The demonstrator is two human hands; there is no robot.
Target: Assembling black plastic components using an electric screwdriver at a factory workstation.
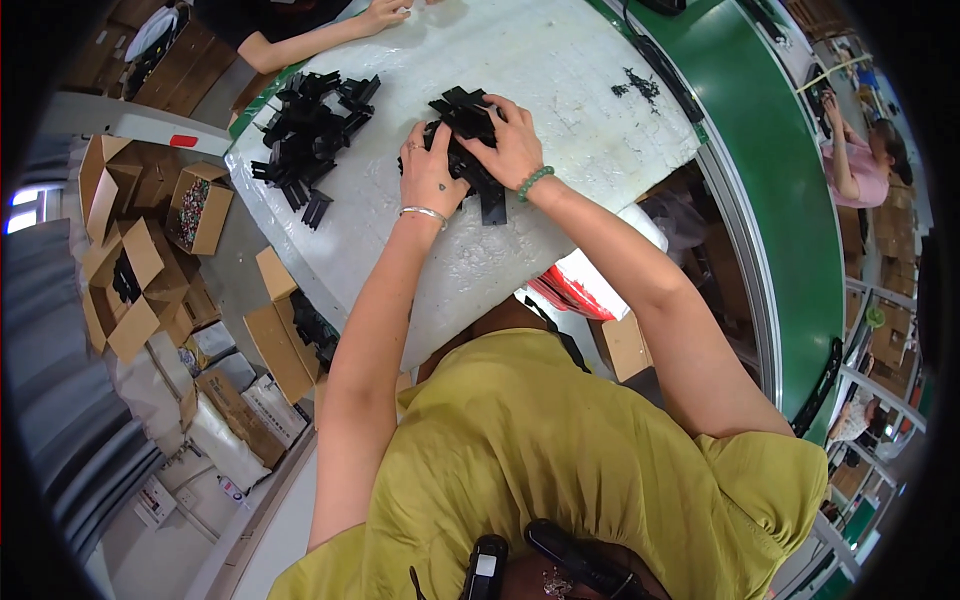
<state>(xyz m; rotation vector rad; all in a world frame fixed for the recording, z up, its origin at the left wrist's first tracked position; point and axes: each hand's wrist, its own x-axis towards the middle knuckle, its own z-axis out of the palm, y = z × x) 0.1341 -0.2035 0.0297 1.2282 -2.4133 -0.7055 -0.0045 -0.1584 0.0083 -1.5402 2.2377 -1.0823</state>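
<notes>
Both my arms reach forward over a white-topped table [330, 200]. Between my hands sits a cluster of black plastic pieces [490, 195], flat and angular. My left hand [428, 172], with a silver bangle at the wrist, curls its fingers round the left side of the cluster. From the right, my right hand [512, 148], above a green bead bracelet, closes its fingers over the top of the same pieces. My palms hide part of the cluster. Left of my hands lies a larger loose heap of similar black plastic pieces [310, 135].
Small black scraps [638, 88] lie at the table's right. Another person's hand [385, 14] rests at the far edge. Open cardboard boxes [135, 285] stand on the left, one holding small colourful bits [192, 212]. A green work surface [790, 200] curves along the right.
</notes>
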